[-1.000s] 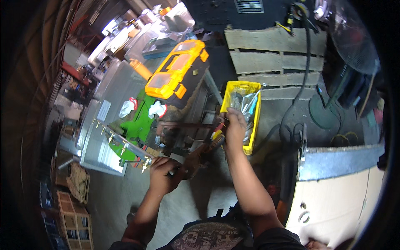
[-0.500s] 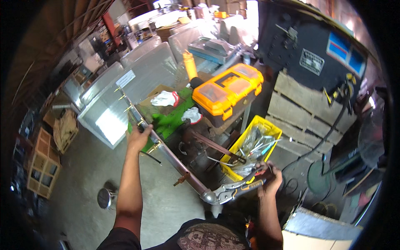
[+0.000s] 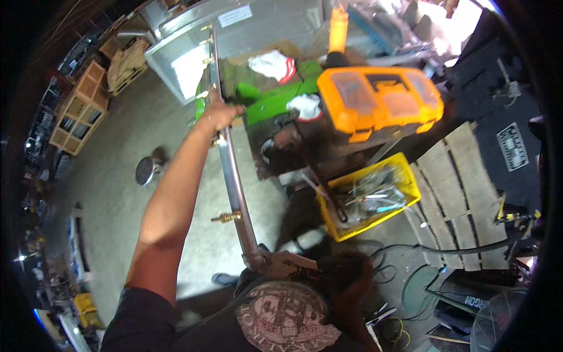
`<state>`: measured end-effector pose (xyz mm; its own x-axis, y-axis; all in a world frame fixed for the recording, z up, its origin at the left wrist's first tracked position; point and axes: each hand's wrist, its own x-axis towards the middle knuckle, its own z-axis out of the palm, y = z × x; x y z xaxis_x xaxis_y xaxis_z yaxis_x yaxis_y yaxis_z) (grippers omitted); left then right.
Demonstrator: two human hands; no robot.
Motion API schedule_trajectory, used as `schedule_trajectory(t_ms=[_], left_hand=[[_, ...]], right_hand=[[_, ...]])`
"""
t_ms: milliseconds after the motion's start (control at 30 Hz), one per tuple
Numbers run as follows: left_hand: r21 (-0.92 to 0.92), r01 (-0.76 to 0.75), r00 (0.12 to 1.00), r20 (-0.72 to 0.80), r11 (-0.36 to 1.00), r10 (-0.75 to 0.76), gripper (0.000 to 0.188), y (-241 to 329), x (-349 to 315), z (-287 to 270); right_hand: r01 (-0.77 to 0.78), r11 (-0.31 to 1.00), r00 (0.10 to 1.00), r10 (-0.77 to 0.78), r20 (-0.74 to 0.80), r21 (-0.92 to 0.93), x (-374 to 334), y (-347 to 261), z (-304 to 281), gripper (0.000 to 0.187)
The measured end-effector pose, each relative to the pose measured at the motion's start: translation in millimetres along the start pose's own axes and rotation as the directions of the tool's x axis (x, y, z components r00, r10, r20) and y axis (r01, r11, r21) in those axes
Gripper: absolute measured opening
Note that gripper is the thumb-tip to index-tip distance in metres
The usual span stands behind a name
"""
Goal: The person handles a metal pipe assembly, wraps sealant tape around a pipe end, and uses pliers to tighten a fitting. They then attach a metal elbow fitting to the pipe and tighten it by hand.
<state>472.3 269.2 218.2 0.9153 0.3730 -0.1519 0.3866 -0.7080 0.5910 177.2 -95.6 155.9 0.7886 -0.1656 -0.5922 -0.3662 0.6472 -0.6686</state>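
A long metal pipe [image 3: 236, 188] with several small brass fittings along it slants from the far left down toward my body. My left hand [image 3: 220, 115] is wrapped round its upper part, the thumb pointing right. One brass fitting [image 3: 226, 217] sticks out to the left near the lower end. At that capped end, a pair of locking pliers [image 3: 293, 267] lies against the pipe, dark and in shadow. My right hand [image 3: 356, 276] is at the handle end of the pliers, closed on them; shade hides its fingers.
A workbench carries a green metal piece [image 3: 281, 100], white gloves [image 3: 272, 66] and an orange toolbox [image 3: 381, 102]. Below stands a yellow crate [image 3: 369, 227] of tools and bags. A wooden pallet [image 3: 463, 193] and a black hose [image 3: 469, 251] lie right; a round metal canister [image 3: 146, 171] stands left.
The pipe has swung more upright, and its lower end with the pliers has come closer to my body. My right hand has drawn in and down. The view has turned.
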Motion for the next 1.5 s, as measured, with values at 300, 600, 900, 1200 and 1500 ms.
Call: schedule_trajectory(t_ms=[300, 600, 900, 1200, 1500], left_hand=[[0.334, 0.033, 0.998, -0.07, 0.942, -0.01, 0.106, -18.9, 24.9, 1.6], [0.351, -0.008, 0.997, -0.07, 0.936, 0.035, 0.074, -9.2, 11.5, 7.8], [0.348, -0.074, 0.993, -0.062, 0.935, 0.101, 0.08, -19.8, 6.3, 5.6], [0.402, 0.196, 0.98, -0.048, 0.894, -0.193, 0.084, 27.8, -17.0, -0.5], [0.363, 0.141, 0.989, -0.002, 0.921, -0.151, 0.09, 22.1, -17.2, -3.7]], right_hand=[[0.1, 0.924, 0.993, -0.068, -0.098, 0.368, 4.2, -4.5, 21.6, 0.043], [0.166, 0.98, 0.981, -0.152, -0.12, 0.108, 9.4, 4.1, 1.2, 0.026], [-0.057, 0.988, 0.996, 0.048, 0.07, 0.145, 42.4, -18.7, 16.3, 0.025], [-0.2, 0.979, 0.957, 0.203, 0.206, -0.036, 98.1, -39.8, 57.6, 0.025], [-0.148, 0.936, 0.852, 0.285, 0.439, -0.319, 130.1, -44.8, 106.1, 0.028]])
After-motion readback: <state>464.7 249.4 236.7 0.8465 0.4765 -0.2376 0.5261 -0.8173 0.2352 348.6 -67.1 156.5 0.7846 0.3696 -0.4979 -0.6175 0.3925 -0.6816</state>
